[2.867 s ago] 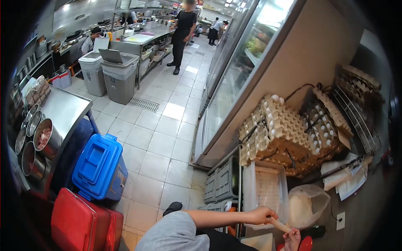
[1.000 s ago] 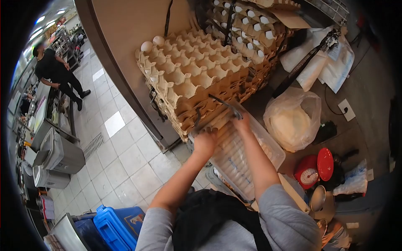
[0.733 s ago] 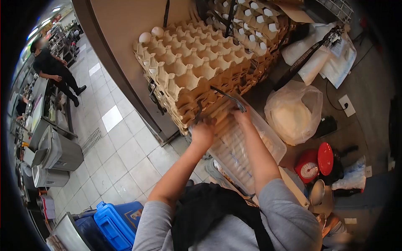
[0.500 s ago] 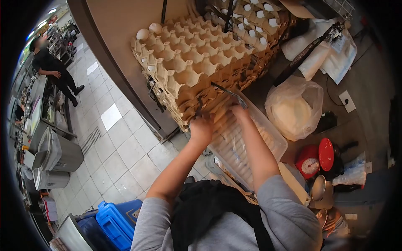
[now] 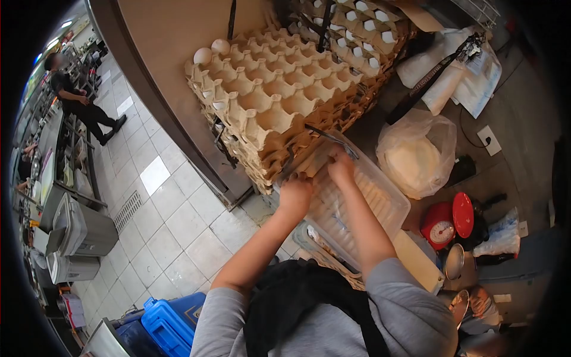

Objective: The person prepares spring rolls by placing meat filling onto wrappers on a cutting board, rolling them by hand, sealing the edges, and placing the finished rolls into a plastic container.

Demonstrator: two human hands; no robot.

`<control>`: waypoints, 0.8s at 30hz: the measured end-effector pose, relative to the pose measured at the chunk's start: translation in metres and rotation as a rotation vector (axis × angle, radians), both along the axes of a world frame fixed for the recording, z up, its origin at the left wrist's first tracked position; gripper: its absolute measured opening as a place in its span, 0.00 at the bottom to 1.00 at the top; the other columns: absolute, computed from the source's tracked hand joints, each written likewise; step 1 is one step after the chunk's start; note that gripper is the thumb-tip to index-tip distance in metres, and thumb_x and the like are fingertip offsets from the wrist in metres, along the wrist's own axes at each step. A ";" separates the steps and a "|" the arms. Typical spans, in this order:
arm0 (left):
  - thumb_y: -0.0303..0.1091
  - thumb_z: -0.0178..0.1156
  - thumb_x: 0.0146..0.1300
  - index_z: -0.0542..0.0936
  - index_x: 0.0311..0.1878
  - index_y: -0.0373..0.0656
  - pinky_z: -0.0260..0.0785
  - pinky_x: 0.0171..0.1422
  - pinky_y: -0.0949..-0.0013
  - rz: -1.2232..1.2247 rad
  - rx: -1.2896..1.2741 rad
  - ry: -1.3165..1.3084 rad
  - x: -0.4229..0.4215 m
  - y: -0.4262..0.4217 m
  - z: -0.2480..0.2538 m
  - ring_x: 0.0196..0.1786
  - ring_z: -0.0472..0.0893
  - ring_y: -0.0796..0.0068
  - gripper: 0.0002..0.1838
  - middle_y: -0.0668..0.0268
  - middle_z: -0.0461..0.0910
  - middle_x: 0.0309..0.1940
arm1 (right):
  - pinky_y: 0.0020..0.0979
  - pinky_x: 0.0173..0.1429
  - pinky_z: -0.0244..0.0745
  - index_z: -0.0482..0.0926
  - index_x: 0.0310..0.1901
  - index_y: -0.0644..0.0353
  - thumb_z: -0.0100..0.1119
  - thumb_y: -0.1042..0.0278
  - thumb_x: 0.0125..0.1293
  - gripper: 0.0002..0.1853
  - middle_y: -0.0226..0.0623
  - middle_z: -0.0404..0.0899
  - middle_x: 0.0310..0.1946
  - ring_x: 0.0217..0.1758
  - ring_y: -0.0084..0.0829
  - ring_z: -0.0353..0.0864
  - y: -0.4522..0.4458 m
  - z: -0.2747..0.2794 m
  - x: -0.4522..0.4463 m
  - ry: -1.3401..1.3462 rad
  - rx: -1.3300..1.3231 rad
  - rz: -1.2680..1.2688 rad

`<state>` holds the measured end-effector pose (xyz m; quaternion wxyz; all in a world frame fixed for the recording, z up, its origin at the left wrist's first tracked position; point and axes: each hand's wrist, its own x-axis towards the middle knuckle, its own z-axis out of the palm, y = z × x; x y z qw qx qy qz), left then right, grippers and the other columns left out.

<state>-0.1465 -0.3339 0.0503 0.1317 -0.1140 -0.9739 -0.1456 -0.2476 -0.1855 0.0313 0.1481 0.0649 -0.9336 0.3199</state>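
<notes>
Here's the clear plastic bin (image 5: 373, 172), long axis slanting from near right to far left, pale slender rolls (image 5: 375, 197) lined inside. At its far end, left hand (image 5: 296, 187) and right hand (image 5: 341, 165) reach down, fingers bent, what they hold I can't tell; just beyond, cardboard egg trays (image 5: 276, 95) stack up.

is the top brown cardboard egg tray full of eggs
No, only two pale eggs sit at one corner of that otherwise bare tray.
</notes>
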 end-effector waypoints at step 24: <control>0.44 0.60 0.57 0.79 0.34 0.48 0.75 0.29 0.59 -0.177 0.009 0.056 -0.016 -0.030 0.014 0.26 0.82 0.61 0.10 0.58 0.81 0.25 | 0.35 0.41 0.79 0.71 0.55 0.66 0.67 0.79 0.51 0.28 0.43 0.78 0.41 0.40 0.36 0.81 -0.029 -0.046 0.014 -0.223 -0.352 -0.204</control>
